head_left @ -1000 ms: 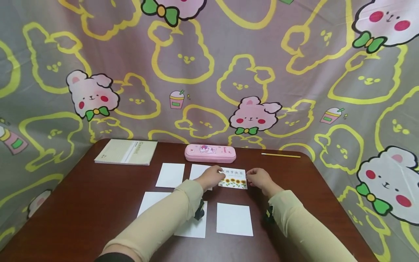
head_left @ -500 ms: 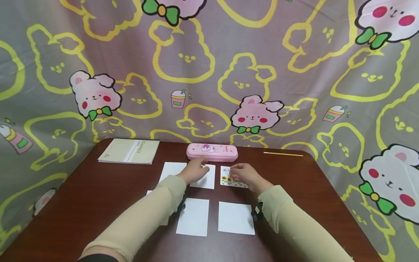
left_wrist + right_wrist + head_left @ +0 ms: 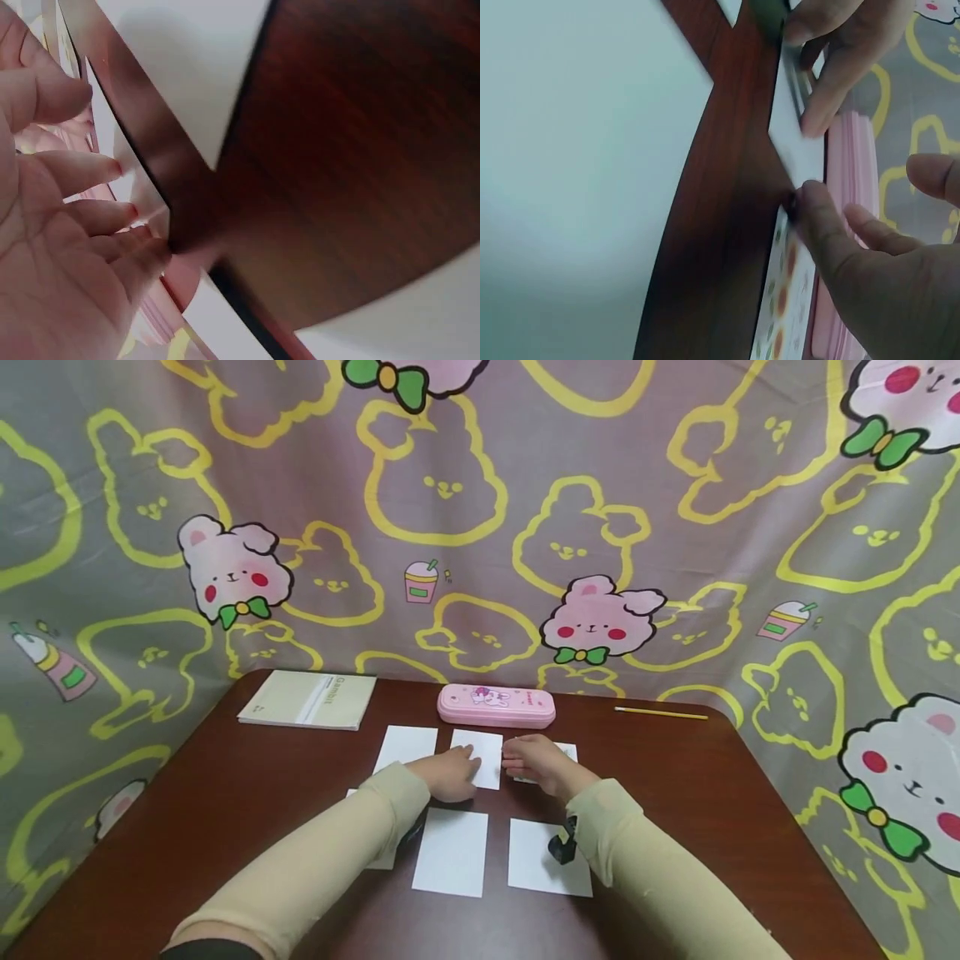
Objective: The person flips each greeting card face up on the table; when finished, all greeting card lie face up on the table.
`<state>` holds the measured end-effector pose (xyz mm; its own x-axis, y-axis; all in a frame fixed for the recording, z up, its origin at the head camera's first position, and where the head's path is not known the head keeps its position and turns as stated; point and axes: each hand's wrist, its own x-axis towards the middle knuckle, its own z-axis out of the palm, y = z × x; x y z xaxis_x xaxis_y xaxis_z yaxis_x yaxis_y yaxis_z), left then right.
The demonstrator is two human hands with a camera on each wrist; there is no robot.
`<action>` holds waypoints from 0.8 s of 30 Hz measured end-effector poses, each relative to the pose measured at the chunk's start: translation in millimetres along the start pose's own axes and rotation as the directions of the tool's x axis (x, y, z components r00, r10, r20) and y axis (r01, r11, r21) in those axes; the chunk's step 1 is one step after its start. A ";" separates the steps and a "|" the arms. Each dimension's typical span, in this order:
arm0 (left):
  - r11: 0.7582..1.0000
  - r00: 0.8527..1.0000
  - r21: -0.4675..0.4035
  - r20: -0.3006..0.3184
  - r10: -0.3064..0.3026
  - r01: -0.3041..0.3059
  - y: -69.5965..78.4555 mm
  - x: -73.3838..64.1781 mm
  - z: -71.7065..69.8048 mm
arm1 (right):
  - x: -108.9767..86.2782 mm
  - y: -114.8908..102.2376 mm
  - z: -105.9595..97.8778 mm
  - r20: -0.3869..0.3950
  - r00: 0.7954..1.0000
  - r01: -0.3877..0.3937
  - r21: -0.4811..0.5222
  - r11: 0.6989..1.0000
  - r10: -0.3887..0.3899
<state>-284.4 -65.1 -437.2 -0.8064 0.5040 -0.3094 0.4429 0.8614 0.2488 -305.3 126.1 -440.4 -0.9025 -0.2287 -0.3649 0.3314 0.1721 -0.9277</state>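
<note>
Nearest, the table (image 3: 480,931): dark red-brown, faint grain, dull sheen at front centre. Front row holds three white cards: left card (image 3: 384,857) mostly beneath the left sleeve (image 3: 315,852), centre card (image 3: 450,852) fully seen, right card (image 3: 536,868) partly hidden by a black device (image 3: 561,847) on the right wrist. Beyond these, left hand (image 3: 452,774) over the left part of the middle back card (image 3: 490,762); fingers extended and slightly apart, grasping nothing. Contact with the card can't be told. Right hand (image 3: 542,764) beside that card's right edge, fingers straight, thumb well apart, nothing held; it covers much of the sunflower card (image 3: 567,752). In the right wrist view its index fingertip is at the gap between those two cards; touch unclear. Left back card (image 3: 407,743) lies flat, its lower part behind the left arm. Farther, pink pencil case (image 3: 497,706), rabbit on the lid, closed, contents hidden. "Gambit" notebook (image 3: 307,700) at far left; yellow pencil (image 3: 660,713) at far right. Behind, grey-mauve curtain (image 3: 300,468), slightly creased, printed with rabbits, yellow outlines and drink cups.
</note>
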 end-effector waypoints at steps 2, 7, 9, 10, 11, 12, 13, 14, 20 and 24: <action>1.000 0.999 0.007 0.035 -0.006 0.005 2.5 0.3 -1.6 | -0.2 -2.5 2.5 0.002 1.000 -0.025 0.017 1.000 0.025; 0.999 0.998 -0.025 0.065 -0.021 0.023 1.8 2.0 -3.6 | -2.0 -10.9 6.0 -0.020 0.996 -0.091 0.038 0.995 0.092; 0.998 0.998 -0.054 0.053 -0.018 0.021 -0.2 2.4 -3.1 | -1.7 -12.3 5.9 -0.035 0.993 -0.110 0.038 0.993 0.111; 0.998 0.999 -0.068 0.045 -0.013 0.016 -1.1 2.9 -3.3 | -1.1 -12.6 5.3 -0.039 0.993 -0.113 0.039 0.993 0.114; 0.996 0.999 -0.086 0.034 -0.009 0.011 -2.2 3.1 -3.1 | -0.6 -13.0 4.6 -0.042 0.992 -0.117 0.044 0.992 0.118; 0.995 1.000 -0.100 0.023 -0.002 0.004 -3.3 3.3 -2.6 | 0.0 -13.1 4.0 -0.045 0.991 -0.121 0.051 0.991 0.123; 0.993 1.000 -0.116 0.011 0.004 -0.003 -4.5 3.5 -2.0 | 0.6 -13.1 3.3 -0.048 0.990 -0.128 0.058 0.990 0.131; 0.992 1.000 -0.129 -0.003 0.010 -0.010 -5.9 3.6 -1.2 | 1.3 -12.9 2.9 -0.050 0.990 -0.132 0.066 0.989 0.135; 0.984 0.998 -0.175 -0.058 0.034 -0.044 -9.4 3.7 0.7 | 1.8 -11.7 2.8 -0.050 0.994 -0.091 0.154 0.984 0.100; 0.978 0.991 -0.192 -0.122 0.057 -0.080 -8.5 3.2 -0.6 | 1.4 -10.9 2.7 -0.075 0.996 -0.031 0.229 0.973 0.049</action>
<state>-291.0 -70.8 -439.8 -0.8217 0.5404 -0.1809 0.4219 0.7902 0.4444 -309.5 121.3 -431.0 -0.9032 -0.1477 -0.4029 0.4132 -0.0454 -0.9095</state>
